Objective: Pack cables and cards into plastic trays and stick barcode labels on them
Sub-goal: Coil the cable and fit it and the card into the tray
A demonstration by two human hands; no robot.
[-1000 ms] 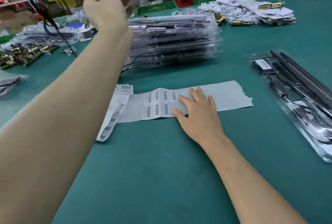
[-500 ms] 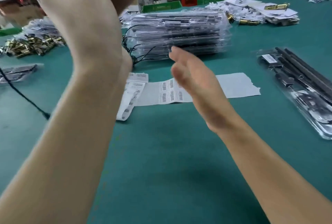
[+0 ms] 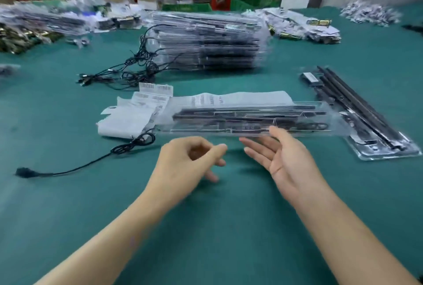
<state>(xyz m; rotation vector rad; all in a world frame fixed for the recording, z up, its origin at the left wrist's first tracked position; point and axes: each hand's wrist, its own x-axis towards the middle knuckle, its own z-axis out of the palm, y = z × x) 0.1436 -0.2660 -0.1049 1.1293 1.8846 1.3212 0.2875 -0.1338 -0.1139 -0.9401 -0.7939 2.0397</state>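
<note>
The left hand [image 3: 187, 165] hangs just above the green table [image 3: 206, 239] with its fingers loosely curled and nothing in them. The right hand [image 3: 281, 158] is spread, palm turned towards the left one, fingers straight. Its thumb reaches the near edge of the clear tray [image 3: 247, 117], though I can't tell whether it touches.

That tray lies flat just beyond both hands, long side across, with black parts and a cable inside. It sits partly on a strip of barcode labels [image 3: 240, 98], which pokes out behind the tray and to its left, where the paper is crumpled. A loose black cable [image 3: 91, 161] runs from the tray's left end out across the table. Behind the tray stands a tall stack of filled trays [image 3: 206, 42], a tangle of cables [image 3: 128, 72] at its left. Right of the tray lies another filled tray [image 3: 366, 120], set at an angle.
</note>
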